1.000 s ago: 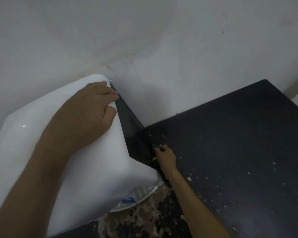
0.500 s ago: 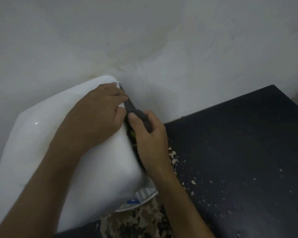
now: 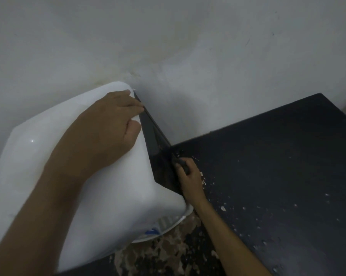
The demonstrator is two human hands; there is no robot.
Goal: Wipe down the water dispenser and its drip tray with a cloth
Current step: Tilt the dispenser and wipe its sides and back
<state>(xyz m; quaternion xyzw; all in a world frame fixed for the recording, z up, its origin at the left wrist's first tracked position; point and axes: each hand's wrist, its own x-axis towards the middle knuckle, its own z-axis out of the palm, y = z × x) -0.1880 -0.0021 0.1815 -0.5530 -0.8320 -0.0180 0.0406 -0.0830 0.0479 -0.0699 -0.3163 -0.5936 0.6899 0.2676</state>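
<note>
Plain domestic or small-office corner, prob. a pantry/utility spot; can't tell which. Behind both hands: bare painted wall, grey-white, w/ yellowish stains & scuff marks. Under the left hand: white-topped water dispenser standing by that wall. Right of the right hand (dark cloth in it): dark tabletop, worn, speckled w/ pale flecks. Below the hands: mottled brown-black floor, terrazzo-like. Dim indoor light, no windows in view.
</note>
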